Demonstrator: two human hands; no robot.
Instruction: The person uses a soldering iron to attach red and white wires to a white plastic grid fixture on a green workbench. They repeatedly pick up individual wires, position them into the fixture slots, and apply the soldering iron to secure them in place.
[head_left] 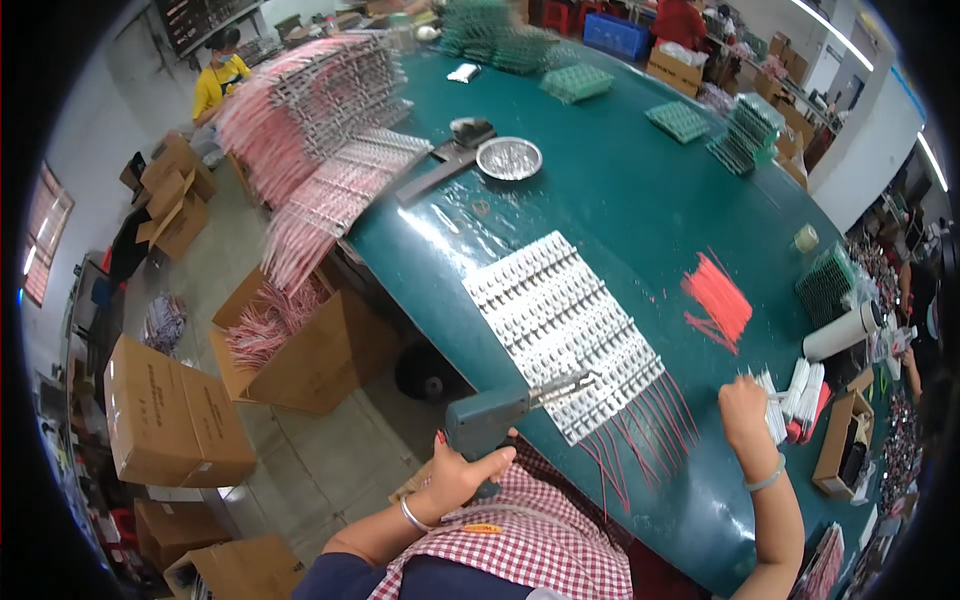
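Observation:
My left hand (462, 478) is wrapped round the grip of a dark green, pistol-shaped soldering gun (485, 418). Its long metal tip reaches over the near part of a white panel of small boards (560, 330), which lies flat on the table. Thin red wires (645, 435) stick out from the panel's near right edge. To the right, my right hand (745, 408) is closed in a fist above the table, beside bundles of white wires (803, 388); whatever its fingers hold is hidden. A loose pile of red wires (718, 300) lies beyond that hand.
The green table (620, 180) carries a metal dish (509, 158), green racks (676, 121) and a white cylinder (840, 332). Wired panels (310, 110) are stacked at the far left. Cardboard boxes (175, 415) stand on the floor. A person in yellow (220, 80) is farther back.

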